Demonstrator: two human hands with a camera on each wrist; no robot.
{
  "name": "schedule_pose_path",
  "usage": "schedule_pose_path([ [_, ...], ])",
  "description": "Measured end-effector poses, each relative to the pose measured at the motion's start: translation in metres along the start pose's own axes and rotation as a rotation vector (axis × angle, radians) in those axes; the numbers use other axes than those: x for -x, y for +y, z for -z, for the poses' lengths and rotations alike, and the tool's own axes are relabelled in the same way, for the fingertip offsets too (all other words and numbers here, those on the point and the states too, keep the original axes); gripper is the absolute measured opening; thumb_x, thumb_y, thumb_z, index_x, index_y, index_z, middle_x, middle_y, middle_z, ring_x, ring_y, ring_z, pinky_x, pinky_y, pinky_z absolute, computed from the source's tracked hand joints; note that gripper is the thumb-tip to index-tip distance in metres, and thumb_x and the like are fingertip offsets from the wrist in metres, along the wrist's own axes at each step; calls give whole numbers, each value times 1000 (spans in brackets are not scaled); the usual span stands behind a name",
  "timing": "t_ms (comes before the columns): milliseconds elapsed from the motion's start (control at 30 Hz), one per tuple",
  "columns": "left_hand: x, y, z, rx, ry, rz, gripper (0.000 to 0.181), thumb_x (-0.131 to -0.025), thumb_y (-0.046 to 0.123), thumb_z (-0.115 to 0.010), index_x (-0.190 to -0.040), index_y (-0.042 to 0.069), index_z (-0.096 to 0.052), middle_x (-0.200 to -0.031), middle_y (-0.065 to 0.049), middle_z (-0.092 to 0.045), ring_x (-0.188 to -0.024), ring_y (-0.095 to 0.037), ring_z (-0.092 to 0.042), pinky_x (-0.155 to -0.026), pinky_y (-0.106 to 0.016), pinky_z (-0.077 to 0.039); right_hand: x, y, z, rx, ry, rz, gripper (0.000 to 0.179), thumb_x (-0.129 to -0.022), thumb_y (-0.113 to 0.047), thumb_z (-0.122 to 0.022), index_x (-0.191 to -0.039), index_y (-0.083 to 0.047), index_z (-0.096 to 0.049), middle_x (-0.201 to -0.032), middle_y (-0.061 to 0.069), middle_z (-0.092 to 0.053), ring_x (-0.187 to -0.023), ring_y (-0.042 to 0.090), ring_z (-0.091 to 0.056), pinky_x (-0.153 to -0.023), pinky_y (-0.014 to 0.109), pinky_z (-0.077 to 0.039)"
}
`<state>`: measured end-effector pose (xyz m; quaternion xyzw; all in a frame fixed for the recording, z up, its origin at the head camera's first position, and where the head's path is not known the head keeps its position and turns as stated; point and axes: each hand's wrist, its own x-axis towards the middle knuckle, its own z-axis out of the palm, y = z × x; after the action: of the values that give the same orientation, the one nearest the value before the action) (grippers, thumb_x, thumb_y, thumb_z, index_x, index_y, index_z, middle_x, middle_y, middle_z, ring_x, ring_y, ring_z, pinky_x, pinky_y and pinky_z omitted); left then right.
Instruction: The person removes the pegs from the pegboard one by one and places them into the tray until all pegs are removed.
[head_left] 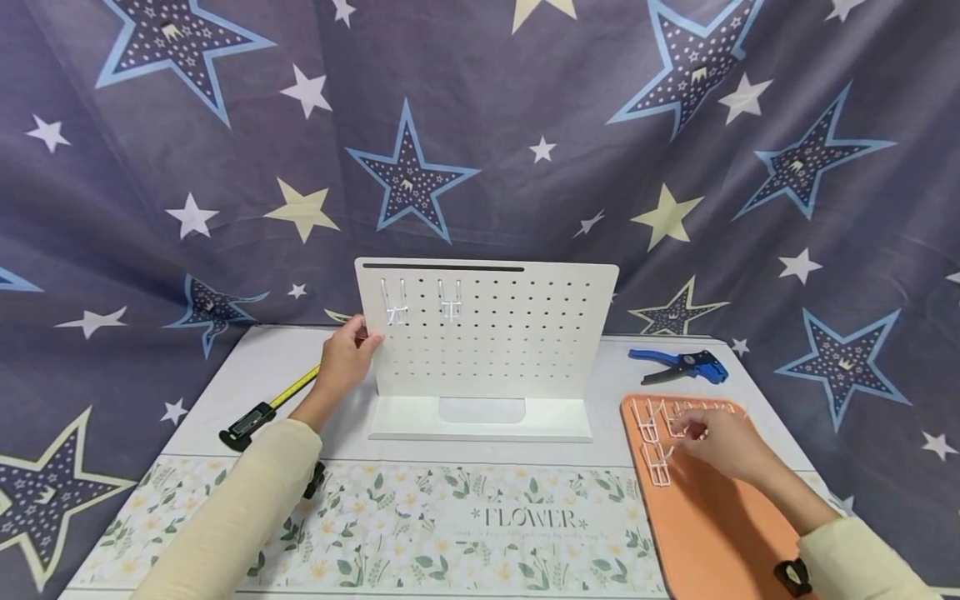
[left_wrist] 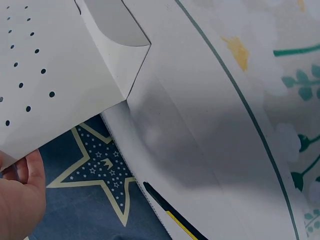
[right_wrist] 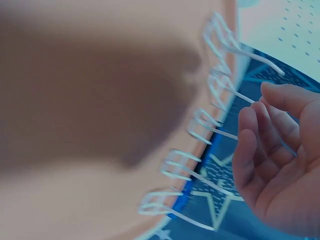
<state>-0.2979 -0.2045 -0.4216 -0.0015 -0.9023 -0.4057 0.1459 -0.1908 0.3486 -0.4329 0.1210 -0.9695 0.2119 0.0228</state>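
A white pegboard stand [head_left: 480, 350] stands upright on the table, with two white wire hooks [head_left: 451, 302] hung near its upper left. My left hand [head_left: 347, 354] grips the board's left edge, thumb in front and fingers behind; the left wrist view shows this hand [left_wrist: 22, 195] at the edge too. Over the orange tray [head_left: 720, 517] hovers my right hand [head_left: 723, 442], beside several more white wire hooks [head_left: 658, 464]. In the right wrist view its loosely bent fingers [right_wrist: 247, 150] come close to the hooks' prongs, and nothing shows held between them.
Blue-handled pliers [head_left: 681, 365] lie behind the tray. Left of the stand is a black caliper-like tool [head_left: 247, 423] with a yellow strip [head_left: 296, 386]. A floral mat [head_left: 450, 525] covers the table's front, and a star-patterned curtain [head_left: 487, 167] hangs behind.
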Motion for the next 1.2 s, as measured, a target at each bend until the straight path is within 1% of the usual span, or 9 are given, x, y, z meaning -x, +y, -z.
schedule_pose_path([
  [67, 0, -1, 0, 3, 1, 0, 19, -105, 19, -57, -118, 5, -60, -102, -15, -64, -88, -27, -56, -72, -33, -45, -5, -4, 8, 20, 35, 1, 10, -86, -11, -76, -96, -10, -75, -76, -5, -67, -67, 6, -56, -60, 27, -45],
  [267, 0, -2, -1, 5, 1, -1, 19, -104, 19, -58, -117, 6, -59, -100, -14, -63, -87, -27, -56, -71, -33, -44, -21, -28, 30, 48, 86, 6, 15, -90, -14, -73, -104, -10, -73, -81, -1, -70, -72, 15, -65, -58, 30, -48],
  [367, 1, -2, -2, 8, -5, 6, 19, -105, 20, -58, -118, 6, -59, -100, -14, -62, -87, -27, -55, -71, -33, -45, -28, -45, 37, 42, 116, 28, 16, -92, -14, -73, -107, -10, -73, -85, 2, -73, -74, 18, -69, -60, 32, -50],
  [467, 1, -2, -2, 10, -5, 15, 19, -105, 20, -57, -118, 6, -59, -100, -14, -62, -88, -27, -55, -72, -34, -45, -36, -63, 39, 41, 156, 53, 16, -92, -14, -72, -108, -10, -73, -86, 3, -74, -75, 19, -69, -63, 34, -52],
  [667, 0, -2, -2, 5, 6, 10, 18, -104, 19, -58, -117, 5, -59, -102, -15, -64, -88, -27, -56, -71, -32, -45, -56, -100, 33, 33, 203, 92, 21, -93, -15, -70, -113, -10, -73, -90, 6, -74, -75, 18, -67, -58, 30, -47],
  [733, 0, -2, -2, 5, 8, 7, 18, -104, 19, -58, -117, 5, -60, -103, -16, -65, -88, -27, -56, -71, -32, -45, -65, -113, 29, 24, 229, 112, 21, -93, -15, -70, -114, -9, -73, -91, 6, -74, -76, 19, -68, -59, 31, -49],
  [900, 0, -3, -2, 4, 11, 3, 19, -104, 20, -58, -117, 5, -60, -103, -16, -65, -88, -27, -57, -72, -33, -45, -86, -145, 19, -23, 350, 192, 20, -91, -11, -72, -111, -8, -74, -92, 7, -73, -77, 22, -71, -65, 37, -56],
  [1067, 0, -3, -1, 2, 20, -5, 19, -104, 19, -58, -116, 5, -61, -101, -16, -65, -87, -27, -57, -72, -33, -45, -107, -174, 3, -57, 479, 260, 17, -88, -9, -74, -105, -9, -76, -90, 7, -74, -75, 21, -71, -69, 38, -57],
  [1200, 0, -3, -1, -1, 20, -8, 19, -104, 20, -58, -116, 5, -61, -102, -16, -65, -88, -27, -57, -72, -32, -45, -123, -194, -9, -75, 549, 312, 17, -87, -9, -75, -103, -10, -76, -92, 7, -75, -74, 20, -72, -71, 39, -56],
])
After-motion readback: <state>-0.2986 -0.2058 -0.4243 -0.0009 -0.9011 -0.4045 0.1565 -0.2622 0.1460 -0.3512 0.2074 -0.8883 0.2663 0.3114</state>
